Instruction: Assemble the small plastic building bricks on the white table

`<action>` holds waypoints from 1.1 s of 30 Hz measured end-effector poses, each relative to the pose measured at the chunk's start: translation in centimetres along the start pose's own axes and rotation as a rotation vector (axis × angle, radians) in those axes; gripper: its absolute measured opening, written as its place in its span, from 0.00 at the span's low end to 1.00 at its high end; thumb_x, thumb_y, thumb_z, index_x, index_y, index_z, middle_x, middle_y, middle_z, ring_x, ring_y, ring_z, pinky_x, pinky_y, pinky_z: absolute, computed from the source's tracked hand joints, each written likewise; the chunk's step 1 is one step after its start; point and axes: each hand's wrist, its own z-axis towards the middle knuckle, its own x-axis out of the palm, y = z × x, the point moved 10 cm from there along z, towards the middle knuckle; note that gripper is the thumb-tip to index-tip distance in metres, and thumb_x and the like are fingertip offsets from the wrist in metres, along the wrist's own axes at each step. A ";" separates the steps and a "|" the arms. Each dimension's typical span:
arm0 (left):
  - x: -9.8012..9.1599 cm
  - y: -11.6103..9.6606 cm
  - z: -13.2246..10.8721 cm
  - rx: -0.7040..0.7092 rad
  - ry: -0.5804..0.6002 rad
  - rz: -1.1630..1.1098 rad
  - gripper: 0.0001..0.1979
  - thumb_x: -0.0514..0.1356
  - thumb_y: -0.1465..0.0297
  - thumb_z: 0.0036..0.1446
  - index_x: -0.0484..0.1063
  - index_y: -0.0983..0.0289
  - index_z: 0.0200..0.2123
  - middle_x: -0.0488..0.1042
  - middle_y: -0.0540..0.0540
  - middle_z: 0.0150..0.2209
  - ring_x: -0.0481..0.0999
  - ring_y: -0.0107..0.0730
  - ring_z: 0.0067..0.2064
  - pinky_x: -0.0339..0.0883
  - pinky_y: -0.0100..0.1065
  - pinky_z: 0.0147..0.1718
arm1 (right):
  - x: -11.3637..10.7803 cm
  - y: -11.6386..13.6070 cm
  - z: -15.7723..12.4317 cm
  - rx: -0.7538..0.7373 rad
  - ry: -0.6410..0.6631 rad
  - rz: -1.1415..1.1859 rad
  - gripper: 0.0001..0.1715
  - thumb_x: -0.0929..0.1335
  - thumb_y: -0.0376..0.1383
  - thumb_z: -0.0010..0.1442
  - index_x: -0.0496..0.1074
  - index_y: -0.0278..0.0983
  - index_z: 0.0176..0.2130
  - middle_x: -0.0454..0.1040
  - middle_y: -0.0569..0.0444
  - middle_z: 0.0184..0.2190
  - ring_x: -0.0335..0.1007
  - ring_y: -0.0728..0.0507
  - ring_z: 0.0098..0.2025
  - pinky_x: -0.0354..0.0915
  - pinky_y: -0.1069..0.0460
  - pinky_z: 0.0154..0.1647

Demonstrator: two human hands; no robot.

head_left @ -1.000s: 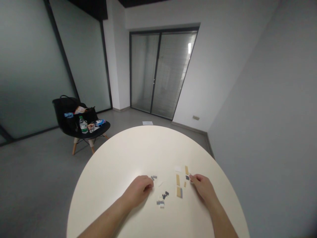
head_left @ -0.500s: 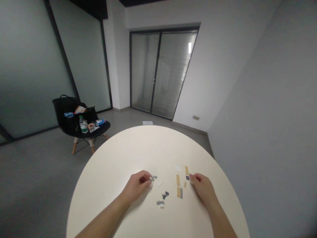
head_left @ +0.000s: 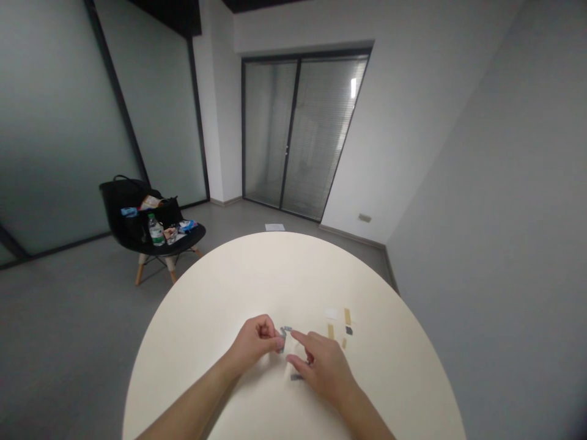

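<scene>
My left hand (head_left: 255,343) is curled in a pinch on a small grey piece (head_left: 282,337) just above the round white table (head_left: 238,287). My right hand (head_left: 321,365) lies close beside it, forefinger stretched toward that grey piece, the other fingers bent; whether it holds anything is hidden. Another small grey piece (head_left: 287,329) lies just beyond the fingertips. To the right lie tan strips (head_left: 347,316), a white tile (head_left: 331,313) and a dark piece (head_left: 349,330). My right hand covers part of the pile; one grey piece (head_left: 296,377) shows at its edge.
A black chair (head_left: 137,235) with a bag, a bottle and packets stands on the grey floor at the left. Glass sliding doors (head_left: 293,134) are at the back, frosted glass walls at the left. A grey wall runs close to the table's right side.
My right hand has moved left from the tan strips to the middle, beside my left hand. My left hand has lifted slightly with the grey piece pinched.
</scene>
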 end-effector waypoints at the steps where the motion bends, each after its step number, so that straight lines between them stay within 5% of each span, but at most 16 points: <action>1: 0.1 0.1 0.0 -0.001 0.011 0.007 0.23 0.76 0.62 0.37 0.64 0.63 0.21 0.78 0.51 0.21 0.74 0.28 0.23 0.65 0.28 0.25 | 0.4 0.2 0.0 -0.004 0.016 -0.001 0.23 0.69 0.46 0.63 0.75 0.38 0.53 0.73 0.55 0.25 0.67 0.47 0.26 0.61 0.54 0.31; 14: 0.6 0.8 0.1 -0.017 0.073 0.054 0.23 0.77 0.64 0.36 0.64 0.64 0.21 0.74 0.48 0.20 0.70 0.25 0.22 0.61 0.27 0.24 | 1.2 1.0 0.0 -0.044 0.034 -0.001 0.19 0.69 0.44 0.63 0.75 0.39 0.51 0.74 0.54 0.27 0.69 0.47 0.28 0.61 0.54 0.32; 20: 0.6 0.0 -0.1 0.016 0.053 0.136 0.19 0.72 0.60 0.45 0.66 0.64 0.24 0.74 0.50 0.20 0.70 0.26 0.22 0.61 0.28 0.25 | -0.7 0.4 0.3 -0.014 -0.009 0.024 0.17 0.68 0.43 0.63 0.76 0.36 0.47 0.72 0.55 0.25 0.66 0.47 0.26 0.61 0.54 0.31; 28: 0.3 0.5 0.1 0.087 0.039 0.280 0.11 0.67 0.64 0.53 0.72 0.65 0.30 0.69 0.47 0.21 0.66 0.25 0.24 0.57 0.27 0.25 | -6.5 -8.5 -1.8 0.313 -0.188 0.079 0.19 0.70 0.46 0.56 0.79 0.37 0.42 0.65 0.60 0.19 0.58 0.49 0.21 0.59 0.54 0.26; 33: 1.4 -0.1 -0.4 0.206 0.086 0.613 0.05 0.62 0.71 0.57 0.78 0.65 0.36 0.75 0.54 0.28 0.71 0.31 0.30 0.62 0.30 0.31 | -6.8 -14.3 -5.3 0.590 0.015 0.152 0.18 0.72 0.44 0.50 0.80 0.35 0.37 0.59 0.63 0.16 0.55 0.49 0.21 0.53 0.54 0.25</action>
